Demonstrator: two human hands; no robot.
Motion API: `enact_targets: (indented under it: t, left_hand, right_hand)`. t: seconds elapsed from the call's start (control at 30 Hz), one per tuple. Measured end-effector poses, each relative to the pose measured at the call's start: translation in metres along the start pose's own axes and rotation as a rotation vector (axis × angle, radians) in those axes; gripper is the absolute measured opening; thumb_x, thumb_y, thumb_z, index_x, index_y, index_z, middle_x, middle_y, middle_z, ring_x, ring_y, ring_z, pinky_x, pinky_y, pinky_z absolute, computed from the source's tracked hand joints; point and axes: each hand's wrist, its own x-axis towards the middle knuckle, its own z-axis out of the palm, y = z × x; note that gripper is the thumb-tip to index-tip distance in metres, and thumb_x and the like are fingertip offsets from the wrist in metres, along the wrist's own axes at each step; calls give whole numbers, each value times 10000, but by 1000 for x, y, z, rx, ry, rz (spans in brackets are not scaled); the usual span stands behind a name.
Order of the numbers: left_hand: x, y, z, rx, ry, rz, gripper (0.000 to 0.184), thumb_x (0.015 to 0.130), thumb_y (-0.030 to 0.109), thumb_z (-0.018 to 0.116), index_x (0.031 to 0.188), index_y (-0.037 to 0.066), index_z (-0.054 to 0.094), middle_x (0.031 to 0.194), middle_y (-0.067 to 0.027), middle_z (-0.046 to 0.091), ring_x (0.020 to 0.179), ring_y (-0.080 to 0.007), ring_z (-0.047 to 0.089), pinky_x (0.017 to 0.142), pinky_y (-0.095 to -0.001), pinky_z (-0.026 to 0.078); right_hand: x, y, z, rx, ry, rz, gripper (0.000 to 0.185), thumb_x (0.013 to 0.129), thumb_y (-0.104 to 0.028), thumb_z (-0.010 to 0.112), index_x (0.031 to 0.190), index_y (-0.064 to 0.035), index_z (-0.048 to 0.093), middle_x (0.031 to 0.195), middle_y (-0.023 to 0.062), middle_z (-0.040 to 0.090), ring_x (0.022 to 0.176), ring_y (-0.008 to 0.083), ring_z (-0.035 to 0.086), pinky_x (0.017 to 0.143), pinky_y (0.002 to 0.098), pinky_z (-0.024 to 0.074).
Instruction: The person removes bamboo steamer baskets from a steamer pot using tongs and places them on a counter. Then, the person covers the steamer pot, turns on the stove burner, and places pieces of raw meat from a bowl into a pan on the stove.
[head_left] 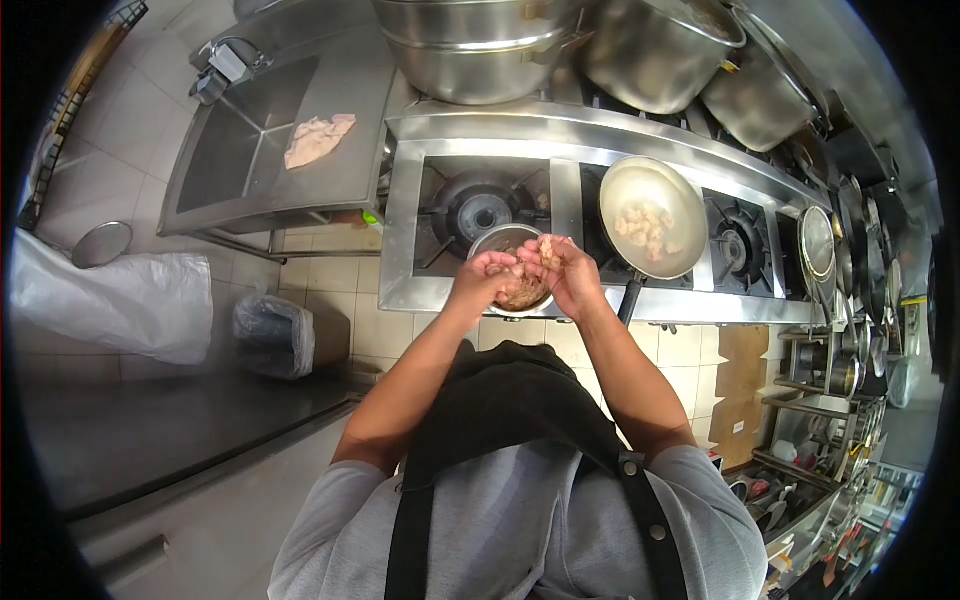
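Both my hands are over a round metal bowl (487, 242) at the front edge of the stove. Brownish, wet-looking meat (527, 294) lies in it. My right hand (572, 280) has its fingers closed on a small pale piece of meat (546, 248). Beside it, my left hand (484, 283) is closed with the fingertips pinched together; what they hold, if anything, is hidden. To the right, a frying pan (678, 190) stands on a burner, its dark handle (630, 300) pointing toward me. Several pale pieces of meat (648, 230) are spread on the pan's bottom.
Large metal pots (470, 60) stand behind the stove (400, 290). A pinkish cloth (318, 140) lies on the steel counter (350, 90) at left. Below are a lined bin (275, 335) and a white sheet (130, 305). Pans and strainers (817, 245) hang at right.
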Motion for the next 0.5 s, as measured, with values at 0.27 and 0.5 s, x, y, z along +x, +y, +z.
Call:
enact_targets:
  t: [0.27, 0.5]
  left_hand:
    - [4, -7, 32, 258, 205, 287, 258, 742, 20, 699, 969, -9, 581, 877, -51, 644, 744, -73, 582, 658, -213, 475]
    - [-7, 9, 17, 499, 200, 406, 193, 729, -7, 648, 918, -37, 625, 817, -48, 653, 718, -66, 584, 645, -224, 476]
  right_hand:
    - [-6, 16, 26, 116, -170, -7, 428, 971, -391, 393, 1150, -15, 495, 1052, 123, 606, 981, 231, 591, 879, 366, 457]
    - [-17, -4, 24, -462, -56, -49, 233, 901, -166, 589, 1100, -54, 542, 867, 2, 611, 733, 61, 557, 641, 207, 439]
